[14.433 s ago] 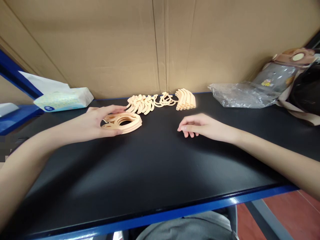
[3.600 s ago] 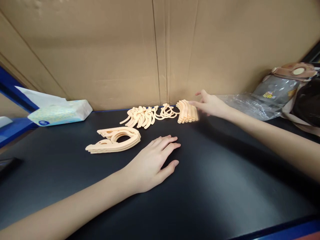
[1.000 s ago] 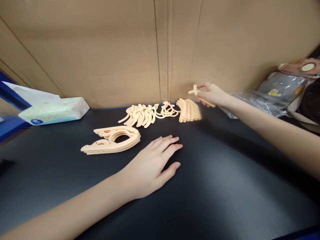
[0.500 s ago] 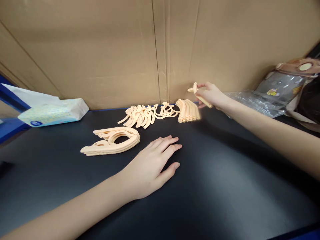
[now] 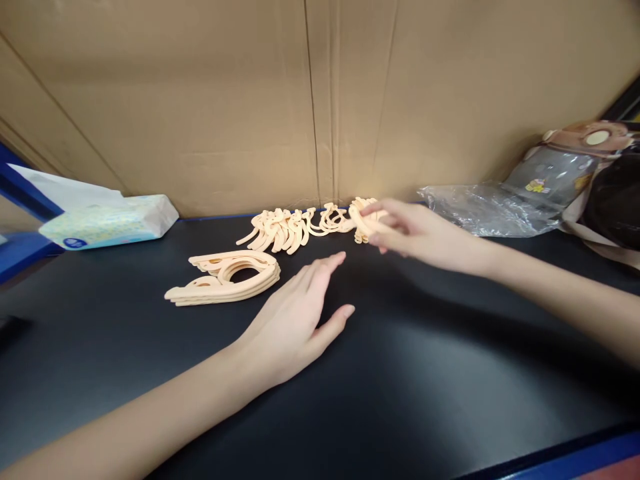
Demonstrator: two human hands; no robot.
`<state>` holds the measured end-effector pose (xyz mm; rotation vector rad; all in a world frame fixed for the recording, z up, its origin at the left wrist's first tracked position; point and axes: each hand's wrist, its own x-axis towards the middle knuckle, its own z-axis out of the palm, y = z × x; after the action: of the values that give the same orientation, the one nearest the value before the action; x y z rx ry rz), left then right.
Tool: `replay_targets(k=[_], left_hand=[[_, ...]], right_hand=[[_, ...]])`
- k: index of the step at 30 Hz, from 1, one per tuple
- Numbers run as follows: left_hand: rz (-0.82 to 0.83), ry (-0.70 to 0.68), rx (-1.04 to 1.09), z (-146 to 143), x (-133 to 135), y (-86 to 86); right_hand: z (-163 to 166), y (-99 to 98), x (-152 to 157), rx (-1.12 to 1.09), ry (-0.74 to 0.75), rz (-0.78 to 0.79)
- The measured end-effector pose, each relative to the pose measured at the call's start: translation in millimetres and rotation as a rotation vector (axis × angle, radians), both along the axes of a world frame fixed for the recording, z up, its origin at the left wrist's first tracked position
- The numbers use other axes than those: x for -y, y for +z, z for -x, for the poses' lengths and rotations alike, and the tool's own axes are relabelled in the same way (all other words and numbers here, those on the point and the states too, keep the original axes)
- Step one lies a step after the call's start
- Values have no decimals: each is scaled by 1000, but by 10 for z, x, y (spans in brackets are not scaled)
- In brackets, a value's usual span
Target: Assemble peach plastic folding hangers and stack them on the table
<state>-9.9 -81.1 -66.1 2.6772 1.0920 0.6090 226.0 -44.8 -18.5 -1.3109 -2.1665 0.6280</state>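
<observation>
My right hand (image 5: 410, 233) is closed on a curved peach plastic hanger arm (image 5: 364, 223), in front of the row of similar hanger arms (image 5: 361, 201), which it partly hides. My left hand (image 5: 300, 320) is held low over the black table, thumb apart from the fingers, with nothing in it. Just left of its fingertips lies a stack of folded peach hangers (image 5: 240, 290). Behind them is a pile of loose curved hanger pieces (image 5: 275, 230), and beside that some hanger hooks (image 5: 331, 219).
A cardboard wall (image 5: 225, 107) closes off the back of the table (image 5: 425, 400). At the left stands a tissue pack (image 5: 113, 223) with a tissue sticking out. Clear plastic wrap (image 5: 493, 210) and a transparent bag with brown trim (image 5: 550, 170) lie at the right.
My right hand has come down and toward me with the hanger arm, from near the cardboard to in front of the row. My left hand's fingers have drawn together and it has turned slightly.
</observation>
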Motion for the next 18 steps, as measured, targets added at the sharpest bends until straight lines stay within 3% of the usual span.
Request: replay_targets(k=[3, 7, 18], left_hand=[[-55, 110, 103, -3, 11, 6], [-84, 121, 156, 0, 14, 33], [112, 129, 156, -22, 3, 79]], right_hand=[[34, -136, 231, 178, 22, -82], [75, -256, 385, 320, 61, -118], [124, -401, 450, 294, 203, -195]])
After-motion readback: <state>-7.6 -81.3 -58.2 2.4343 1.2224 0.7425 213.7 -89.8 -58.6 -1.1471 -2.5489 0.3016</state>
